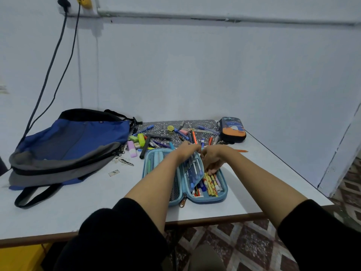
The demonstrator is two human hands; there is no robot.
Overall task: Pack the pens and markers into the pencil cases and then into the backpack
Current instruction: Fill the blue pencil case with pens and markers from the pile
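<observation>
I am leaning over the open light-blue pencil case (pixel 213 199), which is lying flat on the white surface (pixel 78 202) right in front of me with its two halves spread apart. My left grip (pixel 188 151) is curling over the top edge of the middle flap (pixel 187 178) and holding it tilted up between the halves, with blue pens (pixel 196 167) sitting in its loops. My right grip (pixel 212 158) is reaching down into the right half, its fingertips (pixel 212 172) bending onto the top ends of the yellow pencils (pixel 212 183) lying there. I cannot tell whether it is pinching one or only touching them. The left half is showing its mesh pocket (pixel 155 158), partly hidden under my left forearm. Beyond the case, loose pens and markers (pixel 145 130) are lying scattered over a patterned mat (pixel 207 124) and spilling onto the surface, among them a green highlighter (pixel 141 138) and a pink one (pixel 132 150). A dark and orange pencil case (pixel 232 130) is sitting at the right end of that mat, near the surface's edge. One orange pencil (pixel 242 151) is lying alone just right of my right wrist. The blue and grey backpack (pixel 68 145) is lying on its side at the left, apart from the open case, its straps trailing toward me.
</observation>
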